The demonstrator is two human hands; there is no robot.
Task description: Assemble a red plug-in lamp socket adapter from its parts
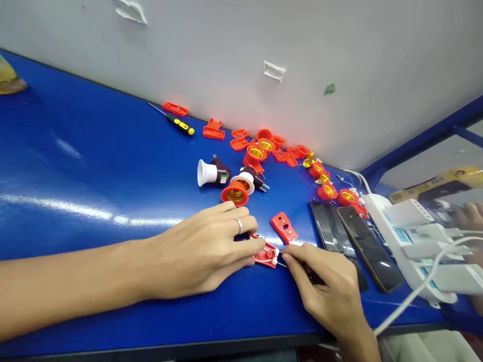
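Note:
My left hand (215, 246), a ring on one finger, grips the left end of an opened red plastic housing (266, 255) low over the blue table. White parts and two thin metal prongs (281, 264) show at its right end. The fingertips of my right hand (320, 281) are pinched at the upper prong. A red cover piece (284, 228) lies just above, between the hands. Beyond my left fingers sits a red lamp socket (234, 194) with a gold-coloured inside.
A screwdriver (181, 124), white sockets with dark plugs (212, 173) and several red parts lie toward the wall. On the right are two phones (370, 249) and a white power strip (407, 251) with adapters and a cable (418, 286). Another person's hand (470, 216) shows beyond.

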